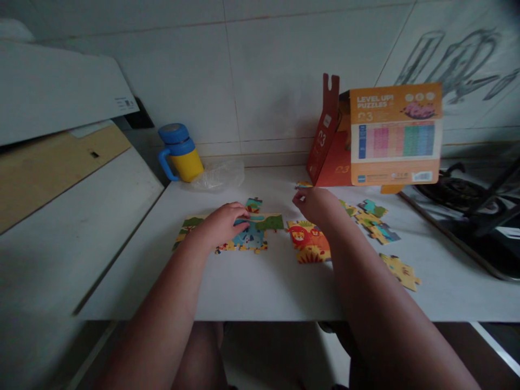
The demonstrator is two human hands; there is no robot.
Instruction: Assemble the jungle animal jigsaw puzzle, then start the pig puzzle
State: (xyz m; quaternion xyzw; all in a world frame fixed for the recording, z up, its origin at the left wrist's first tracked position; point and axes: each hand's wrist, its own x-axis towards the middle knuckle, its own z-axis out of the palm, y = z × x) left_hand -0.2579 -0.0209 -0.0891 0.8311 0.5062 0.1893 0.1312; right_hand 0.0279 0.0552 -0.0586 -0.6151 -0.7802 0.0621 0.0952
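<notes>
My left hand [223,223] rests on a partly joined jigsaw puzzle [252,238], its thumb apart from the fingers. Blue water and green bushes show on that puzzle, and the hand hides part of it. A loose puzzle piece [254,204] lies just beyond my left fingertips. My right hand [317,205] hovers near a joined orange lion section [311,244], fingers curled together. Whatever they may pinch is hidden. One more piece [303,184] lies behind my right hand, near the puzzle box.
An open orange-red puzzle box [396,135] stands at the back right. Loose pieces [376,222] and a yellow piece [401,271] lie right of my arm. A blue-and-yellow mug [182,154] and a clear plastic bag [219,176] sit back left. A gas stove [479,216] borders the right.
</notes>
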